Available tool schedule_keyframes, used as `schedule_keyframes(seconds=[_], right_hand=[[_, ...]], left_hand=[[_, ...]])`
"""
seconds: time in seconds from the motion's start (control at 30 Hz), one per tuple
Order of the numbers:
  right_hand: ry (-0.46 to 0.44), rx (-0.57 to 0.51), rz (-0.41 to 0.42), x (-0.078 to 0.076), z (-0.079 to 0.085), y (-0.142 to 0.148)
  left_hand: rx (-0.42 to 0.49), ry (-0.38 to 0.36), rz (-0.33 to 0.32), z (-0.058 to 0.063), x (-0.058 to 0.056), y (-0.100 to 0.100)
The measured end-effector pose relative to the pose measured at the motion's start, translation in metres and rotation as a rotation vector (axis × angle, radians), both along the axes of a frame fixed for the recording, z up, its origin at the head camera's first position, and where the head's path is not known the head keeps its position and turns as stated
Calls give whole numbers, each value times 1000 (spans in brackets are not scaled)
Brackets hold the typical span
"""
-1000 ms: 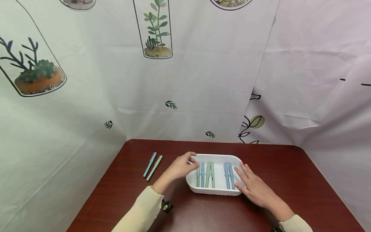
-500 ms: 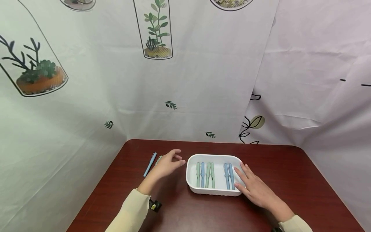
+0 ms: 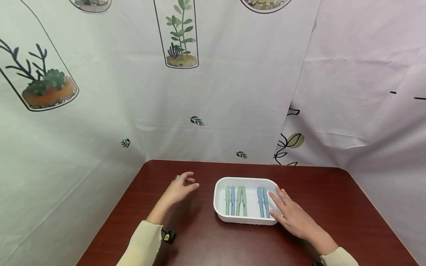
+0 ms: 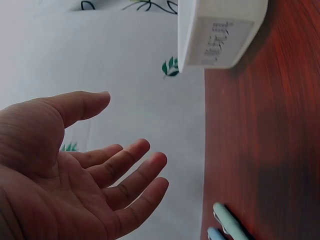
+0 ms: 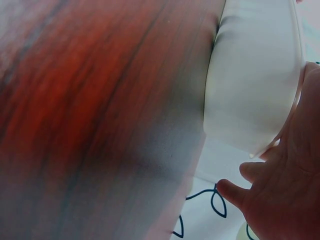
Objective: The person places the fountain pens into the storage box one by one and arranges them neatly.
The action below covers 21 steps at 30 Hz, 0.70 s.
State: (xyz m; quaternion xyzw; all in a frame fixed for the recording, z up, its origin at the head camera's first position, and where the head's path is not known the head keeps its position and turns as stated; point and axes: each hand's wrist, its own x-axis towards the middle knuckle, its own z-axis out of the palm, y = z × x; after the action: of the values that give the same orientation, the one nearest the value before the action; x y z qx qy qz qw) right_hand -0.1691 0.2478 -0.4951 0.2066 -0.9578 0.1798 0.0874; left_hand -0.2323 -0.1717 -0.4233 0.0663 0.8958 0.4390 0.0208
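My left hand [image 3: 177,191] hovers over the left part of the table with its fingers loosely spread and nothing in them. Beneath it in the head view only the tip of a blue pen [image 3: 177,177] shows. The left wrist view has a green pen [image 4: 231,224] beside that blue one, both lying below the fingers. A white tray [image 3: 247,220] holds green pens [image 3: 244,203] and a blue pen [image 3: 232,201] in a group on its left, plus two blue pens [image 3: 266,203] on its right. My right hand [image 3: 294,216] rests at the tray's right rim, fingers extended.
The dark red wooden table [image 3: 233,245] has rounded far corners. Right behind it hangs a white cloth [image 3: 216,96] printed with plants. The tray's pale side wall [image 5: 255,75] stands close to the right hand's fingers.
My left hand has moved left, from the tray's left rim to above the two loose pens, which it now mostly covers. The right hand and tray have stayed put.
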Motion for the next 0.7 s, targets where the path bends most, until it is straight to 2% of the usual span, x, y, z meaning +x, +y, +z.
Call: schedule_keyframes(seconds=[0.43, 0.7], right_hand=[[7, 1, 0, -1, -1, 1], [0, 2, -4, 0, -1, 1]], left_hand=[[-70, -22, 24, -15, -4, -24], [-186, -12, 45, -26, -11, -30]])
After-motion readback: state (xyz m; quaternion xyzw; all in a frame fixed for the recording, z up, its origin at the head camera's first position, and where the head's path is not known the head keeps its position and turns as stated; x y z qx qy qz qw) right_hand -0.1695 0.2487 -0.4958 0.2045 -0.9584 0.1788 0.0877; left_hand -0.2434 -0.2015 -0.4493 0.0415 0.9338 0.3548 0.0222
